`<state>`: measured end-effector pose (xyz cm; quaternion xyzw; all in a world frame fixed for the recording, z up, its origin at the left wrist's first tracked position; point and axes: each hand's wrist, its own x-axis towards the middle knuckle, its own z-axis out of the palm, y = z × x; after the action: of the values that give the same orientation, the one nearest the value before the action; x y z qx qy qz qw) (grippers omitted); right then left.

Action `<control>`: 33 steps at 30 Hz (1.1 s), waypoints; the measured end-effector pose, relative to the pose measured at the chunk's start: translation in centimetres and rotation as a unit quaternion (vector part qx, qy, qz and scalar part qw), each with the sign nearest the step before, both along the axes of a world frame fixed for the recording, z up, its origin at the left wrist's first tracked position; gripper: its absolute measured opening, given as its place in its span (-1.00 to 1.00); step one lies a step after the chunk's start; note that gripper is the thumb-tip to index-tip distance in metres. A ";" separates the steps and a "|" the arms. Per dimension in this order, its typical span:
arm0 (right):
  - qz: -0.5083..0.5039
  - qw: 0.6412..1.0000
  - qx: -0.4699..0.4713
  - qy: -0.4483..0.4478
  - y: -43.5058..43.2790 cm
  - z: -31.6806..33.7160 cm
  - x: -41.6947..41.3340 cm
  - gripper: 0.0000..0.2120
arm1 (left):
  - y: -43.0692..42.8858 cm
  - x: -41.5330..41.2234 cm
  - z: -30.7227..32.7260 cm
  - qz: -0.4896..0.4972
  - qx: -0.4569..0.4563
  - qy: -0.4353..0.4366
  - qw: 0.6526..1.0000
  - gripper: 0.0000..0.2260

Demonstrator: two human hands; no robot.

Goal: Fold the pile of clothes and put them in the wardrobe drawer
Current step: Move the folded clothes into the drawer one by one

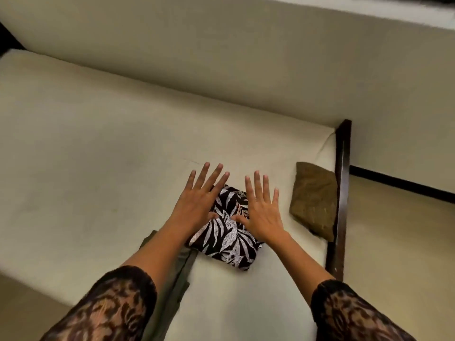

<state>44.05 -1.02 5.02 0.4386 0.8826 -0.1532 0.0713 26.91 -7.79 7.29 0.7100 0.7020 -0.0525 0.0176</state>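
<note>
A black garment with a white leaf print [227, 238] lies folded into a small square on the cream mattress [98, 156]. My left hand [199, 200] lies flat over its left edge with fingers spread straight. My right hand [262, 207] lies flat over its right edge, fingers straight, thumb on the print. A folded olive-brown garment [314, 199] rests to the right, near the bed's end. A green garment [177, 274] hangs over the mattress's near edge, partly hidden under my left forearm.
A dark wooden bed frame rail [341, 193] borders the mattress on the right. Beyond it are a pale floor [394, 242] and a cream wall with a dark skirting [398, 182]. The wall also runs behind the bed.
</note>
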 end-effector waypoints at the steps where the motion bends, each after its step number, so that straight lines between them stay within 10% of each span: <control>1: -0.001 1.000 -0.004 -0.002 0.6 -2.2 -0.7 0.00 | 1.4 -0.5 -2.2 -0.008 -0.007 -0.004 1.000 0.05; 16: -0.021 0.992 -0.058 -0.112 6.9 -18.5 -5.4 0.17 | 10.4 -1.5 -20.2 -0.042 -0.189 -0.007 0.981 0.01; 33: 0.019 0.967 0.226 0.118 -0.4 -13.2 -0.6 -0.78 | 3.6 -0.1 -14.8 -0.132 0.078 -0.071 0.986 -0.78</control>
<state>43.41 -1.45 -8.19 0.4052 0.9047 0.0007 -0.1314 26.78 -4.18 -7.53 0.7975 0.6011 0.0512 0.0048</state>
